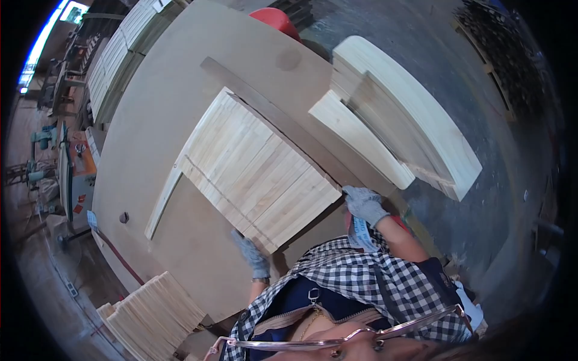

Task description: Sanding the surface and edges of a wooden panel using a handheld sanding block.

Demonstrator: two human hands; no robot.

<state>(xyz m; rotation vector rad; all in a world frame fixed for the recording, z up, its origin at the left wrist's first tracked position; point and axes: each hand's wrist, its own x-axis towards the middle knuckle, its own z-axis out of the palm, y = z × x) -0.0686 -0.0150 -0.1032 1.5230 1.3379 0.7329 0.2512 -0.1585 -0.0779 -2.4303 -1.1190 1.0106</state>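
Observation:
A row of pale wooden slats (259, 162) lies side by side on the brown tabletop, forming a tapered block with pencil-like lines across it. My left hand (254, 257), in a grey glove, is at the block's near left corner, its fingers stretched along the side. At the right corner my gloved right hand (365, 204) rests its fingertips against the slat ends; it looks open, though its fingers show only in part. A long dark straight strip (265, 99) runs along the block's far right side. One thin slat (162, 204) sticks out to the left of the block.
Curved pale wooden pieces (415, 108) stand at the table's right edge. A stack of slats (153, 316) is at the lower left, and more stacked boards (129, 51) are at the far left. A red rounded object (276, 23) shows beyond the far edge. A small dark knob (124, 217) sits on the tabletop.

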